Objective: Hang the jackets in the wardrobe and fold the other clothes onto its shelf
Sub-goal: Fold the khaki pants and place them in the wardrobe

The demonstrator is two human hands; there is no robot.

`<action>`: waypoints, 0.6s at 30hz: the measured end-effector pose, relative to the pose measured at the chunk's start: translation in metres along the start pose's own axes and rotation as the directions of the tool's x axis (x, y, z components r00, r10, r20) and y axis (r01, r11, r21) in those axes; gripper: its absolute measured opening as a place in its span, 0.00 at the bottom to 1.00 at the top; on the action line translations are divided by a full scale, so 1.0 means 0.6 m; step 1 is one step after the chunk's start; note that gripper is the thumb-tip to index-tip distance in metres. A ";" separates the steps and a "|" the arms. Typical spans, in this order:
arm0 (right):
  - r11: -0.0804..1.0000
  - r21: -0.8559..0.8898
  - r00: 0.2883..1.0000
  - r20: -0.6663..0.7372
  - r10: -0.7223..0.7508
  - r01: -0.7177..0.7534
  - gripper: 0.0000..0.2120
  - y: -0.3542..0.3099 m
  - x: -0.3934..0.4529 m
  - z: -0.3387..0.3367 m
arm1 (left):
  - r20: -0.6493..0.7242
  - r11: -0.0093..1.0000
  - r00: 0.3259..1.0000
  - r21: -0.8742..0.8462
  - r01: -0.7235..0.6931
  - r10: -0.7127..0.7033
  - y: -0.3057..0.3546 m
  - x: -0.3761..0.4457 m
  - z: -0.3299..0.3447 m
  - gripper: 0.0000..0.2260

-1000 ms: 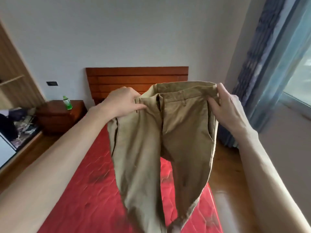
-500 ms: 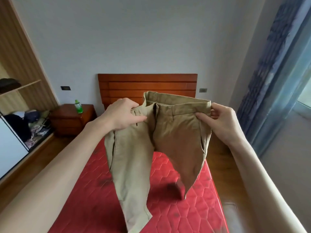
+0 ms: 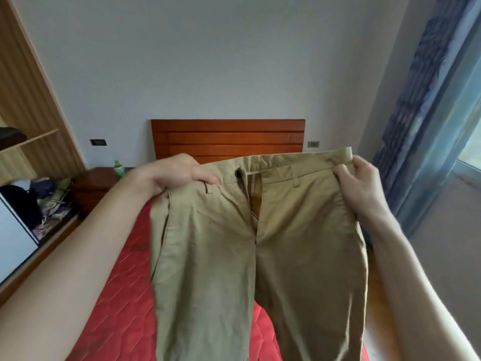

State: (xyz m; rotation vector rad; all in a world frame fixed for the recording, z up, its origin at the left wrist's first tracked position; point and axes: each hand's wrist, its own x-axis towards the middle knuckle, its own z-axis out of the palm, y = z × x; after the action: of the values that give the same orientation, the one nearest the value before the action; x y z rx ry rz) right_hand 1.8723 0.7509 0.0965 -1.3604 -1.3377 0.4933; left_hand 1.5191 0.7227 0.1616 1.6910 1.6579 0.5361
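hands (image 3: 270,178) gripping smooth khaki cotton trousers (image 3: 257,256)

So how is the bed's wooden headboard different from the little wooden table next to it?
The headboard stands upright against the wall, wide and slatted; the bedside table is a low box on the floor. The table carries a green bottle; the headboard carries nothing. The khaki trousers cover part of the headboard, not the table. Both are reddish-brown wood.

Colours in the room

The trousers (image 3: 260,243) are plain khaki (a darker brown strip shows inside the open fly). The mattress (image 3: 117,295) is red with a quilted hexagon pattern. The headboard (image 3: 229,139) and nightstand (image 3: 93,186) are reddish-brown wood, the wall (image 3: 208,61) pale grey, the curtain (image 3: 416,100) blue and patterned, the bottle (image 3: 119,169) green
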 end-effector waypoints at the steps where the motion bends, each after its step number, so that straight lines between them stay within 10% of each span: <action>1: 0.999 -0.043 1.000 -0.016 -0.012 0.012 0.07 0.003 -0.014 0.014 | -0.020 0.998 0.999 -0.051 0.043 -0.044 -0.011 0.005 0.013 0.11; 18: 0.831 0.116 0.777 0.306 -0.551 0.544 0.18 -0.031 -0.197 0.183 | -0.079 0.897 0.996 -0.442 0.011 -0.050 0.004 0.015 0.133 0.14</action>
State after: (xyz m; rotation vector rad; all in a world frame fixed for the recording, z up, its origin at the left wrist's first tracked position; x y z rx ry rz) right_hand 1.7370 0.6861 0.0342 -0.8189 -1.9145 0.3327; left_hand 1.5788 0.7164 0.1086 1.3196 1.4783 0.9081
